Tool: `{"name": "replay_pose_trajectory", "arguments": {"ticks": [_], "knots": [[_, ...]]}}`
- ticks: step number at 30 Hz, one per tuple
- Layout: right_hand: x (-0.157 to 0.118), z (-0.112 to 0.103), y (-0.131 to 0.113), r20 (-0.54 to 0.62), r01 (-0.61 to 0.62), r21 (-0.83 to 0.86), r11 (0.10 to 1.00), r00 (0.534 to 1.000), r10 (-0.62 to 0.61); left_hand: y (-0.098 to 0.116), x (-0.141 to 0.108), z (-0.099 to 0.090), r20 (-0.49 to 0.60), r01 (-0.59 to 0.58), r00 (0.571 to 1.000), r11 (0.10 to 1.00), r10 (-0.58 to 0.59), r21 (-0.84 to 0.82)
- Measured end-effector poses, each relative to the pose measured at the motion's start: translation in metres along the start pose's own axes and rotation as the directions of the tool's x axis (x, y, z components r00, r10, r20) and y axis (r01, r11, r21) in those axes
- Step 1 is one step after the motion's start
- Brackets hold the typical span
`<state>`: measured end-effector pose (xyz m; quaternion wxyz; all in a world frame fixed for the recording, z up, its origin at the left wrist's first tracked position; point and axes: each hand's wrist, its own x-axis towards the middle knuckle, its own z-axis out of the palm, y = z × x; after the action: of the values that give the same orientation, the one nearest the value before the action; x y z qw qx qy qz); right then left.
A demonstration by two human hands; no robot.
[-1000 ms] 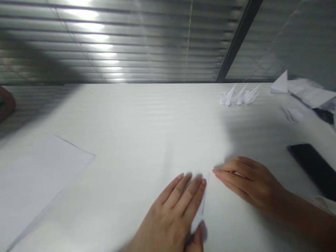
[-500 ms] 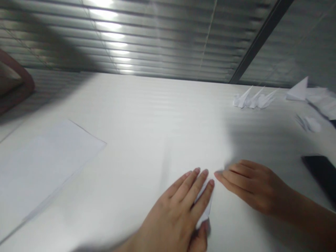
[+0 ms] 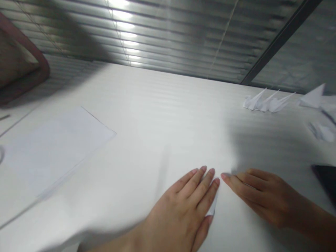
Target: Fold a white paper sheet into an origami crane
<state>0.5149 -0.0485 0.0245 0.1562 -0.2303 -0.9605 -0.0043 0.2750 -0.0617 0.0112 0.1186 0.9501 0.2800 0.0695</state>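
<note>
My left hand (image 3: 181, 206) lies flat with its fingers stretched out over a small folded piece of white paper (image 3: 212, 209). Most of that paper is hidden; a narrow strip shows beside the little finger, just above the thumb. To its right, my right hand (image 3: 262, 192) is closed with its fingers curled together. Its leading fingertip touches down a short gap from the left fingertips, near the top of the folded paper. Whether anything is pinched in the right hand cannot be made out.
White sheets (image 3: 60, 147) lie at the left of the white table (image 3: 147, 115). Several folded paper cranes (image 3: 267, 101) stand at the back right, with more folded paper (image 3: 313, 97) beyond. A dark flat object (image 3: 325, 182) lies at the right edge. Window blinds (image 3: 168, 38) border the back.
The view has shifted, so the table's contents appear displaced. My left hand covers more of the folded paper, and less of it shows. My right hand stays closed beside it.
</note>
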Motion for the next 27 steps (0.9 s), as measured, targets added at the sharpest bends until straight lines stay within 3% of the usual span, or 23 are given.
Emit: {"name": "replay_pose_trajectory", "arguments": {"ticks": [9,15,18,21,24,27], "knots": [[0.003,-0.004,0.001,0.020,0.044,-0.004,0.999,0.999,-0.044,-0.001,-0.002,0.002,0.052,-0.034,0.998,0.999,0.032,0.028],[-0.007,-0.005,-0.001,0.092,-0.011,0.027,1.000,0.996,0.008,-0.001,0.001,-0.003,0.026,-0.024,0.999,1.000,0.025,-0.010],[-0.016,-0.003,-0.003,0.105,-0.029,-0.042,0.999,0.994,0.033,-0.002,0.001,-0.004,0.020,-0.045,0.999,0.999,0.045,0.017],[-0.022,0.002,-0.010,0.061,-0.103,-0.125,0.987,0.992,0.112,-0.002,0.001,-0.003,0.017,-0.057,0.998,0.998,0.057,0.034],[-0.022,0.009,-0.018,0.007,-0.231,-0.075,0.970,0.973,0.232,-0.002,0.001,-0.002,-0.003,-0.044,0.999,0.999,0.044,0.020],[-0.018,0.017,-0.024,-0.037,-0.256,-0.014,0.967,0.966,0.255,-0.003,0.000,-0.002,-0.026,-0.038,0.999,0.999,0.039,0.025]]}}
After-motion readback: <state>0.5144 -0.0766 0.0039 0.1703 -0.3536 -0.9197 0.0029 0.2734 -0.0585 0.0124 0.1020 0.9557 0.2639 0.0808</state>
